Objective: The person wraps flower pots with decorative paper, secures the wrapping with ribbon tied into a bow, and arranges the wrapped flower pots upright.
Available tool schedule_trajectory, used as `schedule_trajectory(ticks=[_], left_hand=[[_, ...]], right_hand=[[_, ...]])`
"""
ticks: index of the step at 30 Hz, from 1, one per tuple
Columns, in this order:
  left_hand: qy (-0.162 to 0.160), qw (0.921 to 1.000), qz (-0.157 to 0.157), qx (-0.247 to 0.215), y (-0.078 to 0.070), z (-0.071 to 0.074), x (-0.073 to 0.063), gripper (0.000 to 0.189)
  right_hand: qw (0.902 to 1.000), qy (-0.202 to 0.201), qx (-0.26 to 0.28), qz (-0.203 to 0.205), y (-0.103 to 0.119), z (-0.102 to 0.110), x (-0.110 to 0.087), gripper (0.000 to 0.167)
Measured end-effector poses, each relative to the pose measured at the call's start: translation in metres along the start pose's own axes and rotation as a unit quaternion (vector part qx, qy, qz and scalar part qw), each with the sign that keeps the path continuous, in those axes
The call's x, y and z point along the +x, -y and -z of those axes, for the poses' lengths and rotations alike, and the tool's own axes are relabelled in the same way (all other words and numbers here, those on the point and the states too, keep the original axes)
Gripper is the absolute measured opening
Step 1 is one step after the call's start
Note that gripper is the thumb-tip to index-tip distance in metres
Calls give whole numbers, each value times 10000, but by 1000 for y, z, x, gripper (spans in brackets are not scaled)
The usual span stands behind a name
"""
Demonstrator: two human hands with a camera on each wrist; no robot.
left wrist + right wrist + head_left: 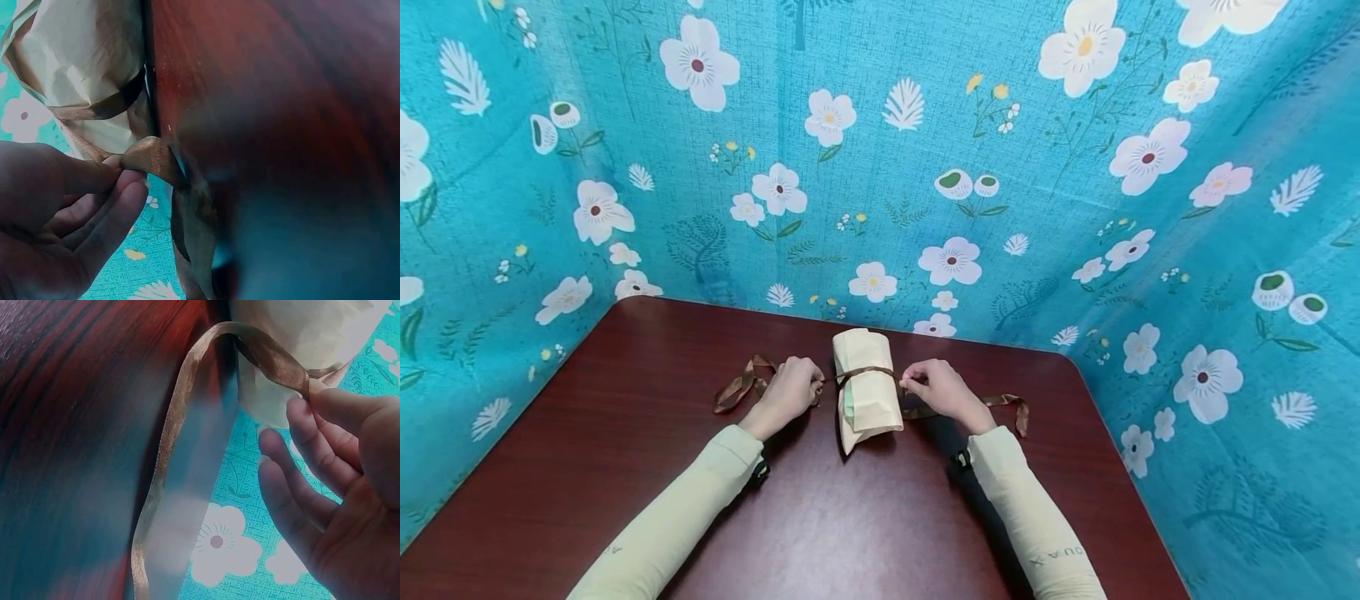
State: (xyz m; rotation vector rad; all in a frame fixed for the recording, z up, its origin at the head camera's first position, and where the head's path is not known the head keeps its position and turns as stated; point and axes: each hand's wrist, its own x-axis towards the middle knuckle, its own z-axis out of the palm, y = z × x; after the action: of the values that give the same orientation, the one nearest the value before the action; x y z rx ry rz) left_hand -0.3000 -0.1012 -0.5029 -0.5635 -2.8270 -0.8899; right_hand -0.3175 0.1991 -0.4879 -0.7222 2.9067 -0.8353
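A cream paper-wrapped bundle [874, 404] lies on the dark red-brown table, with a bit of light green showing at its left side. Around its middle runs a brown satin ribbon [871, 369]. On the bundle's left, my left hand [788, 392] pinches one side of the ribbon between thumb and forefinger; the left wrist view shows the ribbon [150, 157] trailing past the fingertips. My right hand [947, 390] pinches the other side at the bundle's right. In the right wrist view, a long ribbon tail [172, 431] loops away over the table from thumb and fingertip.
One loose ribbon end lies curled on the table [662, 500] left of my left hand, the other stretches out beyond my right hand. A blue curtain [865, 225] with white flowers hangs directly behind the table and along both sides.
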Motion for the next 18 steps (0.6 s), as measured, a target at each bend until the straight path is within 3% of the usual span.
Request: schedule_trajectory(ticks=[4, 8, 13, 18], left_hand=[[291, 9995, 33, -129, 3, 2, 2, 18], [922, 9927, 58, -777, 15, 7, 2, 16], [1622, 9662, -61, -2003, 33, 14, -5, 8], [2080, 9464, -171, -2463, 41, 24, -12, 18]], right_hand=[[10000, 40, 3, -50, 1, 1, 0, 14], [9998, 117, 136, 16, 3, 2, 1, 12], [9989, 197, 367, 193, 3, -1, 0, 11], [9981, 243, 516, 235, 0, -3, 0, 11]])
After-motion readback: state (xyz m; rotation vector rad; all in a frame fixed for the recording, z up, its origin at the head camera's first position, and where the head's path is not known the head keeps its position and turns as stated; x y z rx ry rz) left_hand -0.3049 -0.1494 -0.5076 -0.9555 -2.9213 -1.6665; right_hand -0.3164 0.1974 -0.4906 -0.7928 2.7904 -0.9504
